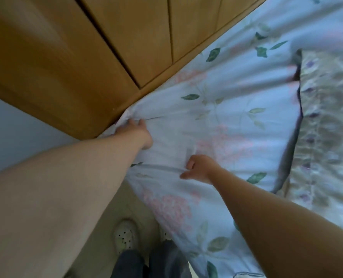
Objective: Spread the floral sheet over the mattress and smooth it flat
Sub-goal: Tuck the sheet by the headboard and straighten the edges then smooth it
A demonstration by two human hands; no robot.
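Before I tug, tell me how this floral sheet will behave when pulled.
Probably floppy: the floral sheet bunches at the left hand, and creases run from the right hand. Likely light, since its near side hangs limply. It may slide, as its far edge lies loose on the patterned cover.

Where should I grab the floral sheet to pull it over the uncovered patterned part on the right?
Probably its loose right edge, pinched from the open side, reaching across the floral sheet. That edge stands lifted, with a shadowed gap beneath, beside the patterned surface, so fingers could slip under it.
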